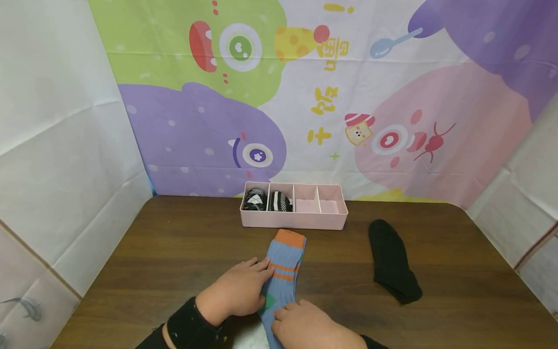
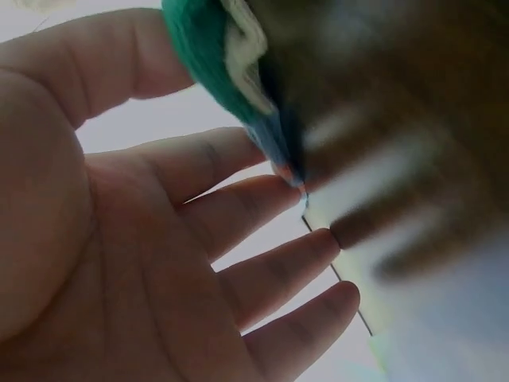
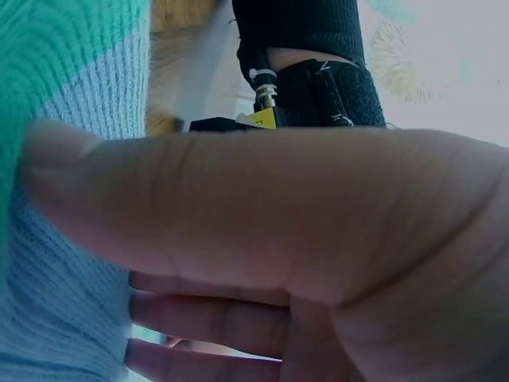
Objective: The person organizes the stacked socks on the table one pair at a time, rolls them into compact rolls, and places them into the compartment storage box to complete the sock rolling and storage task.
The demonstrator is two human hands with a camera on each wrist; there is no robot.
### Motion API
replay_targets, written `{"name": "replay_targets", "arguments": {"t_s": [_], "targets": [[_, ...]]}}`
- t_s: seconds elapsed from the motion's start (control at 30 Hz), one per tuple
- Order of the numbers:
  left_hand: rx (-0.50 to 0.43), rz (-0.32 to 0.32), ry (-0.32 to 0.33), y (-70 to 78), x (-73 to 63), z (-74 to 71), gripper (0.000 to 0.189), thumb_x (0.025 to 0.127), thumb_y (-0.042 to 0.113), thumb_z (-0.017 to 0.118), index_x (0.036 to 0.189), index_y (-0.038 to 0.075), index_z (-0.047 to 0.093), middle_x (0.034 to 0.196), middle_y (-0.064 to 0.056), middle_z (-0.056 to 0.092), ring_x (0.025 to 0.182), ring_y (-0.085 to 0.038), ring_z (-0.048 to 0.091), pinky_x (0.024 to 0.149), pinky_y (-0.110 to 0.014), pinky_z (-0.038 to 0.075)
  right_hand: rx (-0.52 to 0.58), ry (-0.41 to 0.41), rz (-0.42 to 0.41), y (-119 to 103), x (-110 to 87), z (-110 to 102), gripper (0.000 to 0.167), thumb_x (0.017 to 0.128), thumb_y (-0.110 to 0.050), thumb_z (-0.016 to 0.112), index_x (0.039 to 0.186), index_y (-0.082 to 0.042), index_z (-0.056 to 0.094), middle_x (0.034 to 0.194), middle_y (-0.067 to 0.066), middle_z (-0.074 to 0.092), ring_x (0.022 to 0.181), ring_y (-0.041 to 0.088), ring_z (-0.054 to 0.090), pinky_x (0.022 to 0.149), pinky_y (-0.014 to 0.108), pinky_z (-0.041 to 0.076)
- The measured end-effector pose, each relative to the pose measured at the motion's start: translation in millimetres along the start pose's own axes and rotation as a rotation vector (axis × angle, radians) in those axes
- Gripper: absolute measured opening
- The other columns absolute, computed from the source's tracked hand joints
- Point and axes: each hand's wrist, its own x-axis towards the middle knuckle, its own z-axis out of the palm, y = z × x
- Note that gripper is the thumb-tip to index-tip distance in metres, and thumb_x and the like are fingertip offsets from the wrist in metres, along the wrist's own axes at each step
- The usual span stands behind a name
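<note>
A blue sock (image 1: 283, 259) with orange bands and a green patch lies lengthwise on the table in the head view. My left hand (image 1: 240, 288) rests along its left edge, fingers extended; the left wrist view shows this hand's palm (image 2: 151, 239) and spread fingers beside the sock's green part (image 2: 205, 56). Lower down, my right hand (image 1: 316, 327) touches the sock near the front of the table. Its nearly straight thumb (image 3: 199, 207) lies against the ribbed blue knit (image 3: 64, 302) in the right wrist view, the other fingers reaching to the knit's edge.
Against the back cloth stands a pink divided box (image 1: 292, 221). Its two left compartments hold a rolled black-and-white argyle sock (image 1: 255, 199) and a striped one (image 1: 280, 201). A black sock (image 1: 392, 261) lies at the right on the wooden table (image 1: 183, 242).
</note>
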Motion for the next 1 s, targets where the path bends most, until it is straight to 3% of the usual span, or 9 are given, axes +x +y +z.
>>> {"name": "replay_targets", "arguments": {"t_s": [0.17, 0.33, 0.4, 0.7, 1.0], "targets": [[0.017, -0.011, -0.001, 1.0, 2.8, 3.0, 0.061, 0.092, 0.018, 0.071, 0.15, 0.007, 0.054, 0.16, -0.012, 0.042, 0.146, -0.039, 0.037, 0.116, -0.052, 0.033, -0.002, 0.007, 0.008, 2, 3.6, 8, 0.04, 0.097, -0.052, 0.066, 0.124, -0.022, 0.074, 0.129, -0.01, 0.065, 0.117, 0.011, 0.061, 0.092, 0.037, 0.053], [0.02, -0.04, -0.007, 1.1, 3.6, 4.0, 0.061, 0.093, 0.021, 0.07, 0.151, 0.009, 0.053, 0.161, -0.009, 0.041, 0.147, -0.037, 0.037, 0.115, -0.055, 0.034, 0.041, 0.029, -0.024, 21, 20.7, 50, 0.054, 0.095, -0.064, 0.061, 0.128, -0.024, 0.071, 0.134, -0.01, 0.062, 0.121, 0.015, 0.059, 0.094, 0.043, 0.052], [0.027, -0.044, -0.003, 1.2, 3.5, 3.5, 0.062, 0.093, 0.022, 0.069, 0.151, 0.009, 0.053, 0.161, -0.009, 0.041, 0.146, -0.037, 0.038, 0.114, -0.055, 0.034, 0.04, 0.035, -0.034, 24, 23.0, 57, 0.057, 0.094, -0.067, 0.06, 0.13, -0.023, 0.07, 0.135, -0.009, 0.062, 0.122, 0.016, 0.059, 0.095, 0.045, 0.052], [0.021, -0.077, 0.004, 0.1, 4.5, 3.3, 0.061, 0.093, 0.022, 0.067, 0.151, 0.009, 0.053, 0.161, -0.008, 0.041, 0.146, -0.037, 0.038, 0.115, -0.056, 0.033, -0.015, -0.009, 0.052, 0, 0.2, -1, 0.046, 0.094, -0.053, 0.069, 0.13, -0.024, 0.071, 0.135, -0.011, 0.062, 0.124, 0.011, 0.056, 0.099, 0.039, 0.05], [0.014, -0.077, -0.013, -0.3, 5.5, 3.4, 0.062, 0.094, 0.021, 0.065, 0.153, 0.007, 0.05, 0.162, -0.01, 0.038, 0.148, -0.037, 0.035, 0.116, -0.053, 0.033, -0.007, -0.026, 0.082, -3, 0.3, -5, 0.045, 0.094, -0.049, 0.072, 0.131, -0.025, 0.07, 0.136, -0.013, 0.06, 0.127, 0.01, 0.054, 0.1, 0.038, 0.049]]}}
